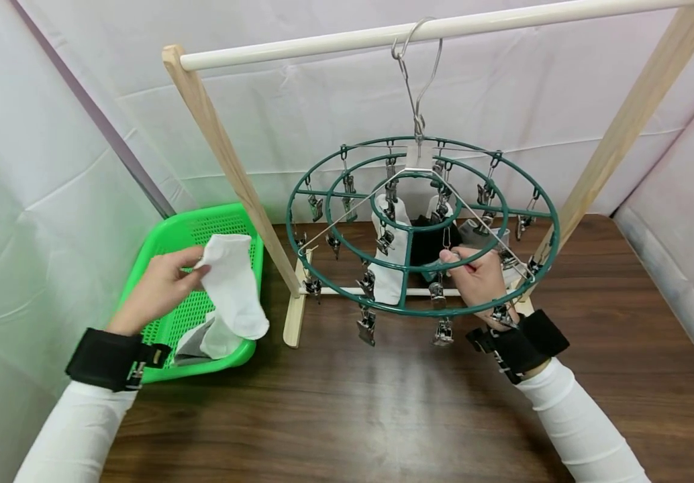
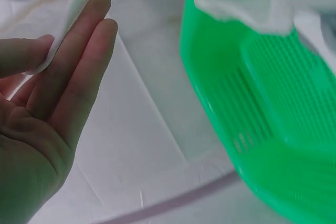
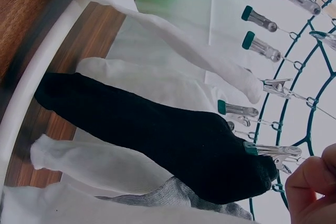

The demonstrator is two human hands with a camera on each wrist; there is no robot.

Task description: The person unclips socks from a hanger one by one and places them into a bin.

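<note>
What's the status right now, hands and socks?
Left hand holds a white sock above the green basket. Right hand grips the round clip hanger. Socks already clipped: white, black. Nothing blocking.

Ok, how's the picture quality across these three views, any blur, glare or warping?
Head view: sharp and evenly lit, a soft sheen on the table, the white rail bowed by the wide lens. Left wrist view: the basket and white sock are smeared, the left hand dim. Right wrist view: the black sock is fairly crisp, the right hand blurred at the corner.
</note>
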